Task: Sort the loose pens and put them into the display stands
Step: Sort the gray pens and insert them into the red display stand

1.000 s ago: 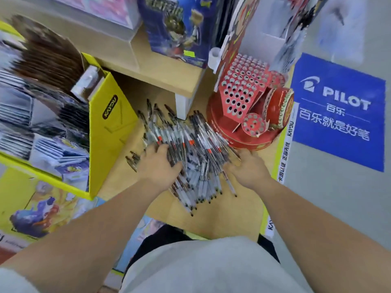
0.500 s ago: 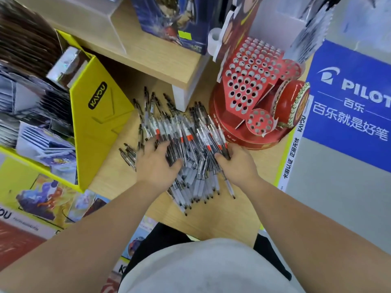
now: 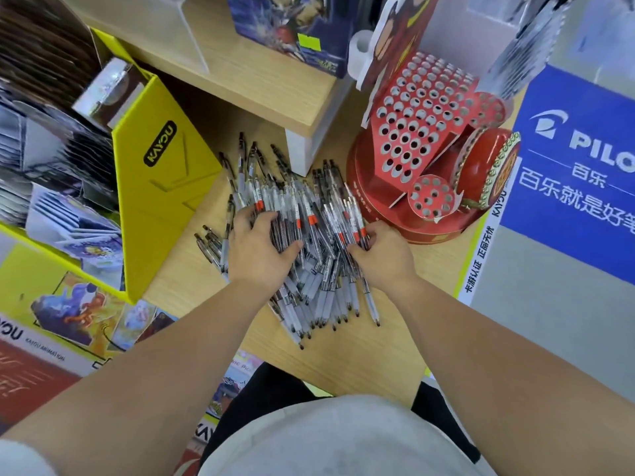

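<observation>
A pale wooden counter [image 3: 343, 355] is seen from above, with a raised wooden shelf [image 3: 261, 80] at its back. A blue PILOT sign [image 3: 577, 201] is seen to the right, beyond the counter's edge. A yellow KAYOU box [image 3: 161, 201], filled with card packs, is set on the counter's left side. A red display stand [image 3: 422, 132], its sloped face pierced with rows of round holes, is placed at the back right; a small round holder [image 3: 432, 200] and a red drum [image 3: 488, 166] are attached at its front. None of the holes visible is filled.

The pens [image 3: 309, 201] are heaped loosely on the counter between the yellow box and the red stand, tips mostly toward the person, the heap's right edge just beside the stand's base. A few strays are scattered off its left side.

The left hand [image 3: 261, 252] is laid on the heap's left half, fingers bent down over a bunch of pens and the thumb stretched rightward across them. The right hand [image 3: 385, 259] is set at the heap's right edge, its fingers [image 3: 364, 235] curled round several pens there.
</observation>
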{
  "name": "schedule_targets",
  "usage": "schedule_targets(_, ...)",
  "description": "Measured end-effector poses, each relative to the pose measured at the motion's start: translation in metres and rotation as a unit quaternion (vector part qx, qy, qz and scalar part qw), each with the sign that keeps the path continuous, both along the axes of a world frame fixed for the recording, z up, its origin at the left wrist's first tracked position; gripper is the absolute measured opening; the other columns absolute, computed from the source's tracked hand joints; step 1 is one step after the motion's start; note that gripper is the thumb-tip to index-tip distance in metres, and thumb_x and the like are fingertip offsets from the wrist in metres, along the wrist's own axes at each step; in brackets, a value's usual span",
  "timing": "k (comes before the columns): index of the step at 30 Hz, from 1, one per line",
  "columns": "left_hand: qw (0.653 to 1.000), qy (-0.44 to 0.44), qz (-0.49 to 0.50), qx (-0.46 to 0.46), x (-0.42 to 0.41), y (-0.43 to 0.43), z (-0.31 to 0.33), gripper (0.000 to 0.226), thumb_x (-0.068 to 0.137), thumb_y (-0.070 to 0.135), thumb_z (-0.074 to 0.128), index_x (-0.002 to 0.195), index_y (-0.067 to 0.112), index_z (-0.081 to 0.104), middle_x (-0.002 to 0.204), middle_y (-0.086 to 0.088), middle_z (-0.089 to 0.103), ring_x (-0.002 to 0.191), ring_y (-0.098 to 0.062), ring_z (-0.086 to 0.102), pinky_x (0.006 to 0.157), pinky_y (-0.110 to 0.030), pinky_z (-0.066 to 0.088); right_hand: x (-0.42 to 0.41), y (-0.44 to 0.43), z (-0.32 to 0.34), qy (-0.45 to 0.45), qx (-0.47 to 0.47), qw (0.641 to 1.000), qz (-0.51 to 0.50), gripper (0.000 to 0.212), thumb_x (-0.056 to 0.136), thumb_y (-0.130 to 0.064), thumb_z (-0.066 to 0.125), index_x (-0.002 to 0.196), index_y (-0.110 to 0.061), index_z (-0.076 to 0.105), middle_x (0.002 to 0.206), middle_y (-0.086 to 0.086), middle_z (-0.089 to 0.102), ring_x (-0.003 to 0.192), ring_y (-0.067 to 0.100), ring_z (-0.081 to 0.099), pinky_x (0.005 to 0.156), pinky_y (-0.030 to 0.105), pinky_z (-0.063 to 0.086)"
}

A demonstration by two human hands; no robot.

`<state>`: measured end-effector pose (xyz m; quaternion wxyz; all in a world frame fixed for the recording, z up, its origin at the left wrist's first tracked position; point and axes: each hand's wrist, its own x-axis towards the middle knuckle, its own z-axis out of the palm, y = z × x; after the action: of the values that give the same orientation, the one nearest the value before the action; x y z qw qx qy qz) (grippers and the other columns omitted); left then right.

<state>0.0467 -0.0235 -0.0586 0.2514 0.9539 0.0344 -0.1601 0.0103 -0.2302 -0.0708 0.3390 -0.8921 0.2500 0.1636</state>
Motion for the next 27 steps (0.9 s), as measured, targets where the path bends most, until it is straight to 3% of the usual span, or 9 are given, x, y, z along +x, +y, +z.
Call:
schedule_targets(4, 0.999, 0.007, 0.022, -0.045, -0.001, 0.01, 0.0, 0.08, 0.082, 0.04, 0.08, 0.149, 0.023, 0.04, 0.159, -0.007, 0.022, 0.143, -0.032, 0.036, 0.116, -0.04, 0.037, 0.0, -0.003, -0.002, 0.002, 0.0, 1.0, 0.004, 0.042, 0.092, -0.032, 0.071, 0.124, -0.009, 0.058, 0.079, -0.006, 0.057, 0.056, 0.002, 0.05, 0.048, 0.019, 0.03)
schedule_targets(6, 0.998, 0.022, 0.037, -0.056, 0.0, 0.013, 0.001, 0.088, 0.082, 0.037, 0.081, 0.154, 0.022, 0.032, 0.161, -0.008, 0.021, 0.144, -0.029, 0.035, 0.113, -0.033, 0.034, -0.001, -0.001, -0.002, 0.004, 0.005, 1.0, 0.003, 0.038, 0.092, -0.03, 0.07, 0.122, -0.009, 0.058, 0.071, -0.009, 0.053, 0.055, 0.004, 0.052, 0.047, 0.02, 0.03)
schedule_targets(11, 0.99, 0.054, 0.098, -0.081, 0.008, 0.01, 0.005, 0.102, 0.078, 0.029, 0.085, 0.158, 0.016, 0.022, 0.159, -0.009, 0.023, 0.141, -0.027, 0.039, 0.108, -0.028, 0.035, 0.003, 0.002, 0.0, 0.017, 0.02, 0.999, -0.025, 0.034, 0.09, -0.027, 0.07, 0.118, -0.01, 0.061, 0.069, -0.008, 0.057, 0.057, 0.005, 0.054, 0.048, 0.02, 0.032)
schedule_targets(14, 0.987, 0.064, 0.125, -0.081, 0.014, 0.004, 0.006, 0.102, 0.076, 0.021, 0.084, 0.158, 0.014, 0.022, 0.153, -0.009, 0.025, 0.126, -0.027, 0.049, 0.093, -0.022, 0.039, 0.004, 0.003, 0.004, 0.017, 0.029, 0.999, -0.031, 0.026, 0.089, -0.024, 0.068, 0.111, -0.012, 0.063, 0.065, -0.007, 0.057, 0.055, 0.007, 0.054, 0.049, 0.023, 0.033)
schedule_targets(17, 0.987, 0.075, 0.129, -0.064, 0.017, -0.001, 0.006, 0.099, 0.075, 0.018, 0.082, 0.156, 0.01, 0.025, 0.147, -0.012, 0.028, 0.113, -0.027, 0.052, 0.087, -0.022, 0.04, 0.004, 0.002, 0.006, 0.017, 0.032, 0.999, -0.032, 0.019, 0.085, -0.023, 0.068, 0.101, -0.014, 0.064, 0.062, -0.004, 0.06, 0.056, 0.013, 0.058, 0.051, 0.025, 0.037)
schedule_targets(20, 0.988, 0.082, 0.124, -0.051, 0.019, -0.002, 0.002, 0.096, 0.078, 0.023, 0.08, 0.155, 0.006, 0.026, 0.151, -0.016, 0.03, 0.125, -0.031, 0.05, 0.095, -0.027, 0.046, 0.005, 0.002, 0.009, 0.027, 0.019, 0.999, -0.019, 0.013, 0.083, -0.024, 0.069, 0.088, -0.017, 0.06, 0.061, -0.001, 0.061, 0.058, 0.014, 0.058, 0.051, 0.023, 0.036)
schedule_targets(22, 0.988, 0.082, 0.122, -0.053, 0.021, -0.001, -0.001, 0.094, 0.081, 0.027, 0.08, 0.155, 0.006, 0.026, 0.155, -0.019, 0.031, 0.136, -0.035, 0.045, 0.103, -0.036, 0.048, 0.007, 0.003, 0.01, 0.028, 0.006, 1.0, -0.008, 0.02, 0.084, -0.03, 0.072, 0.081, -0.018, 0.056, 0.064, -0.001, 0.061, 0.065, 0.018, 0.059, 0.053, 0.025, 0.038)
schedule_targets(25, 0.989, 0.074, 0.117, -0.053, 0.023, 0.0, -0.001, 0.089, 0.085, 0.029, 0.079, 0.154, 0.007, 0.027, 0.153, -0.02, 0.039, 0.133, -0.036, 0.048, 0.101, -0.036, 0.046, 0.011, 0.006, 0.007, 0.028, -0.022, 0.999, 0.008, 0.037, 0.087, -0.045, 0.073, 0.084, -0.014, 0.052, 0.074, 0.003, 0.061, 0.07, 0.022, 0.056, 0.063, 0.032, 0.046)
schedule_targets(27, 0.99, 0.071, 0.112, -0.056, 0.023, 0.001, -0.001, 0.086, 0.087, 0.027, 0.077, 0.155, 0.007, 0.027, 0.152, -0.019, 0.04, 0.133, -0.036, 0.048, 0.1, -0.036, 0.046, 0.013, 0.007, 0.005, 0.029, -0.023, 0.999, 0.012, 0.039, 0.089, -0.045, 0.071, 0.084, -0.011, 0.052, 0.072, 0.003, 0.059, 0.068, 0.022, 0.056, 0.061, 0.032, 0.043)
